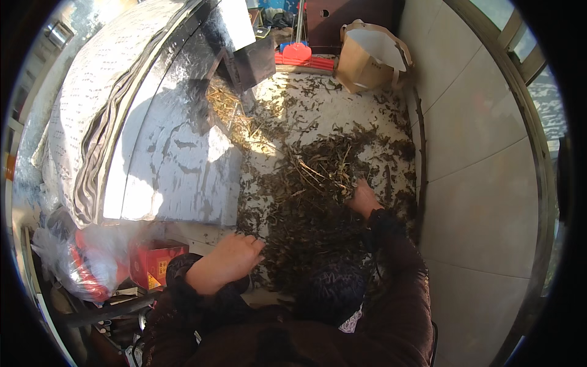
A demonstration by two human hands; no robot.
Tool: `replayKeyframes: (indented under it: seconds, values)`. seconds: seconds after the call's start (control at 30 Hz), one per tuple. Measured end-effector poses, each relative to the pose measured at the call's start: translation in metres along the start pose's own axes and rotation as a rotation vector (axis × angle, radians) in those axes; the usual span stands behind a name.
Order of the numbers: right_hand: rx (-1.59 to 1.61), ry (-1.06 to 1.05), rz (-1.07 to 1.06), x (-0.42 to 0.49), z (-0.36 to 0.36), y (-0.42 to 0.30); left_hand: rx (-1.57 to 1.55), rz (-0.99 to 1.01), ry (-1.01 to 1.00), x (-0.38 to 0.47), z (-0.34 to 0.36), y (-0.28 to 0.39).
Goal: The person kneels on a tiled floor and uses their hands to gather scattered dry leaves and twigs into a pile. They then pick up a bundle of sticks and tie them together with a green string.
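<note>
Dried leaves and stems [316, 197] lie in a dark heap on a pale floor before me, with thinner scatterings around it. My right hand [364, 198] reaches down at the heap's right side, against a tuft of dry stalks [337, 169]; its fingertips are hidden, so its grip cannot be told. My left hand [231, 261] is near the left edge of the heap, above my knee, with its fingers bent; whether it holds anything does not show.
A white-and-grey board [183, 174] and folded quilt [101, 82] stand left. A paper bag [367, 59] and red broom head [297, 54] are at the back. A stick [421, 137] leans along the tiled wall [477, 174]. A red box [153, 264] sits lower left.
</note>
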State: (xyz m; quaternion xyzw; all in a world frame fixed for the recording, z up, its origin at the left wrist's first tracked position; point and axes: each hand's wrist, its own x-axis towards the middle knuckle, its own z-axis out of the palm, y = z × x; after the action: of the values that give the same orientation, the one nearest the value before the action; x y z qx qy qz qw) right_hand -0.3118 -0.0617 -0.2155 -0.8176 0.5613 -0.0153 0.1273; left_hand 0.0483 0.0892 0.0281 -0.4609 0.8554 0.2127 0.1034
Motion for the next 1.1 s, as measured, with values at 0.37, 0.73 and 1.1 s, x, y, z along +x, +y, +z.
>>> replayKeyframes:
  seconds: [0.37, 0.73, 1.1]
  values:
    - [-0.069, -0.438, 0.425, -0.054, 0.1, -0.003, -0.046, -0.012, 0.044, -0.003, 0.001, -0.004]
    - [0.176, -0.512, 0.261, -0.047, 0.02, 0.013, -0.065, -0.005, 0.067, 0.003, 0.001, -0.003]
    - [-0.04, -0.515, 0.15, -0.106, 0.081, -0.028, -0.045, -0.022, 0.015, 0.006, 0.001, -0.002]
